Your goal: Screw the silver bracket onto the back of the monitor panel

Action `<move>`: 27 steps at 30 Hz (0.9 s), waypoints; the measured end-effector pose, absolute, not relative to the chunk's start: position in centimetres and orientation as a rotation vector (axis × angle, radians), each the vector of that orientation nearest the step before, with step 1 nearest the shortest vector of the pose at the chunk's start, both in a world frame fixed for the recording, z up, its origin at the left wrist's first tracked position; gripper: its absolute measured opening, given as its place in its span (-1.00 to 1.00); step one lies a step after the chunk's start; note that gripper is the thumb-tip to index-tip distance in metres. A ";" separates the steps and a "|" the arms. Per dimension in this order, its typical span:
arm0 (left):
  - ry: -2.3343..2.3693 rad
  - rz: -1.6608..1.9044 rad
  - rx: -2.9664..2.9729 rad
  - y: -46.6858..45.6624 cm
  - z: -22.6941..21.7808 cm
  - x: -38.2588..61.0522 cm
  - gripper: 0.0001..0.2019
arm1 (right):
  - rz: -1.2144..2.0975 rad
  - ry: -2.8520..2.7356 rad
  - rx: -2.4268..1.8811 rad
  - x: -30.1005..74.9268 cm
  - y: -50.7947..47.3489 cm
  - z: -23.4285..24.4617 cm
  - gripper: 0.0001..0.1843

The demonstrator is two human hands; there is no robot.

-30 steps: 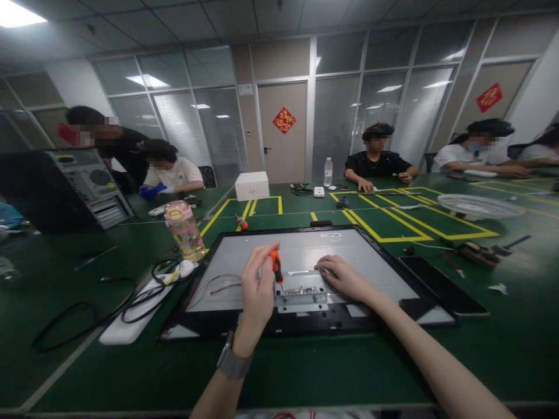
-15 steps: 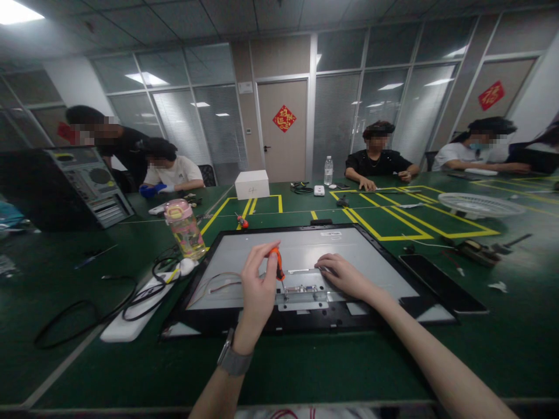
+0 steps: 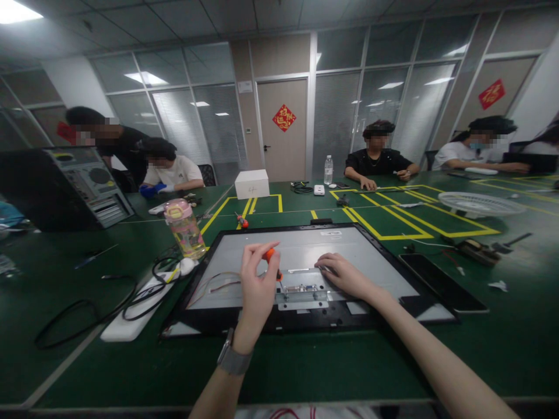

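My left hand [image 3: 258,279] grips the orange handle of a screwdriver [image 3: 269,255] between thumb and fingers. Its shaft slants down to the connector strip on a metal bracket [image 3: 302,304], though the tip's exact contact is too small to tell. The bracket is at the near side of a flat display panel [image 3: 227,250] with a black frame, lying with its grey metal back up. Resting on the panel just right of the bracket, my right hand [image 3: 343,274] has its fingers stretched out, fingertips at the bracket's upper edge. Thin wires [image 3: 225,284] lie left of my left hand.
Left of the panel are a white power strip [image 3: 126,326], black cables and a pink-lidded bottle [image 3: 186,233]. A black phone-like slab [image 3: 441,282] lies to the right. Beyond are a red screwdriver [image 3: 243,222], a white box [image 3: 252,185] and several people. A computer tower [image 3: 87,186] stands far left.
The screwdriver handle has tipped left in my left hand, and the fingers around it have shifted slightly. My right hand has stayed in place.
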State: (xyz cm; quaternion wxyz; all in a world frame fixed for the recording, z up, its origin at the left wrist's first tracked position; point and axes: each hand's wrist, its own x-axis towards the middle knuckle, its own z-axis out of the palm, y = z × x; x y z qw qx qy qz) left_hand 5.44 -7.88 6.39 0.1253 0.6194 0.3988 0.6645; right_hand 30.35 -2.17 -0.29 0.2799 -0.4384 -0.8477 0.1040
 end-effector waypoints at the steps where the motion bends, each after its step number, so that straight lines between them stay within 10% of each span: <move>1: 1.137 1.923 1.809 -7.9 6.4 5.4 -0.77 | 0.278 -2.272 -1.179 30.3 -2.2 -0.3 -0.70; 27: 1.100 1.873 1.891 -8.1 6.2 5.4 -0.76 | 0.271 -2.276 -1.201 30.2 -2.3 -0.1 -0.69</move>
